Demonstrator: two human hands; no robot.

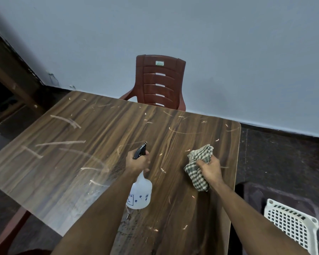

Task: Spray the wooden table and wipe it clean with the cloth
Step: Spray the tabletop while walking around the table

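Observation:
A wooden table (92, 137) with pale scratches and smears fills the middle of the head view. My left hand (137, 161) grips the neck of a translucent white spray bottle (140, 193) with a black nozzle that points away from me over the tabletop. The bottle hangs above the table's near centre. My right hand (209, 169) is closed on a crumpled green-and-white checked cloth (198, 168), held just over the table's right side. Fine wet specks show on the wood below the bottle.
A reddish-brown plastic chair (159, 83) stands at the table's far edge against a grey wall. A white plastic lattice stool (291, 223) sits on the dark floor at the lower right. Another red chair part (9, 229) shows at the lower left.

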